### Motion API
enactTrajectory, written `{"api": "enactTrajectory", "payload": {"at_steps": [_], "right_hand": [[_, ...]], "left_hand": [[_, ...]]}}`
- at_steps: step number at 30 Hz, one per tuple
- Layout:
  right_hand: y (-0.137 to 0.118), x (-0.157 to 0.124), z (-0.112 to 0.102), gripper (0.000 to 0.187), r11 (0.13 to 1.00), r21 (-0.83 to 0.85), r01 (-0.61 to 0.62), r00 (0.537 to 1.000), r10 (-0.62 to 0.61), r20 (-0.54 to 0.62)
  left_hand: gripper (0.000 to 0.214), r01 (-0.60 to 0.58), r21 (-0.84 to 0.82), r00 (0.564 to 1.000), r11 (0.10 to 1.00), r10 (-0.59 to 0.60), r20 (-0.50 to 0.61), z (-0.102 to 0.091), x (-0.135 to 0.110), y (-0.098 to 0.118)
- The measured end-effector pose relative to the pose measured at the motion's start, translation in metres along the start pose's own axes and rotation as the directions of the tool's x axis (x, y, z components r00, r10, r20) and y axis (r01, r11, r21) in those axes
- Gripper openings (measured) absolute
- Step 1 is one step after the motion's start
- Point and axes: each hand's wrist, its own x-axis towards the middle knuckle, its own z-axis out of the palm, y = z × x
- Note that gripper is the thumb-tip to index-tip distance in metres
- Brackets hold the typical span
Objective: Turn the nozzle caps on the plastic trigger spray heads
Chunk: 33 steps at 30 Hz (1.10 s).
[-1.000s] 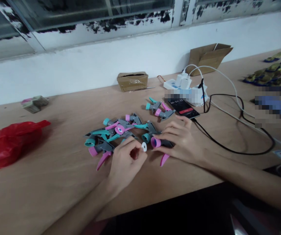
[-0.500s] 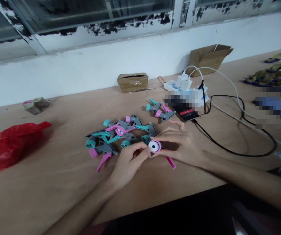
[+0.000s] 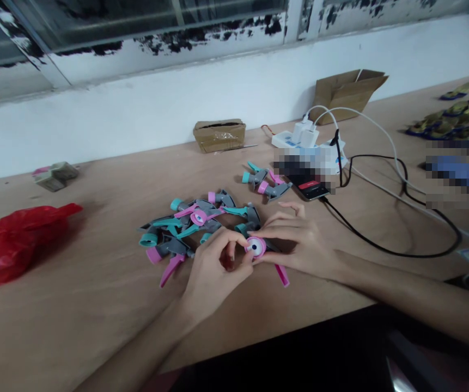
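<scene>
Near the table's front, my right hand is closed around a trigger sprayer head whose pink trigger points down towards the table edge. Its pink screw collar, with a white disc and dark central hole inside, faces me. My left hand pinches the collar's left rim between thumb and forefinger. The sprayer's grey body is mostly hidden by my right hand. Just behind and left lies a pile of sprayer heads, grey with pink or teal collars and triggers.
Two more sprayer heads lie beside a phone with a black cable. Behind are a power strip, a small carton and an open box. A red plastic bag is at left, gold-and-blue items at right.
My left hand's fingers have rounded into a wider arch and shifted slightly on the collar rim. The collar has tilted a little, while my right hand keeps its hold.
</scene>
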Motion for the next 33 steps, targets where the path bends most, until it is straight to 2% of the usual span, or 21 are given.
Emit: {"api": "enactTrajectory", "payload": {"at_steps": [5, 15, 26, 33], "right_hand": [[0.002, -0.001, 0.000, 0.026, 1.000, 0.004, 0.011, 1.000, -0.011, 0.011], [0.006, -0.004, 0.004, 0.029, 1.000, 0.011, 0.021, 1.000, -0.022, 0.022], [0.007, -0.008, 0.009, 0.027, 0.997, -0.061, 0.054, 0.994, -0.048, 0.098], [0.005, -0.007, 0.010, 0.025, 0.996, -0.055, 0.066, 0.993, -0.060, 0.098]], "left_hand": [[0.004, -0.035, 0.122, 0.998, 0.992, 0.041, -0.047, 0.001, 0.001, 0.002], [0.012, 0.072, 0.234, 0.992, 0.969, -0.045, -0.120, 0.000, -0.001, 0.010], [0.009, 0.149, 0.340, 0.987, 0.929, -0.121, -0.102, -0.001, -0.001, 0.015], [0.005, 0.147, 0.305, 0.989, 0.941, -0.144, -0.030, 0.004, -0.001, 0.010]]}}
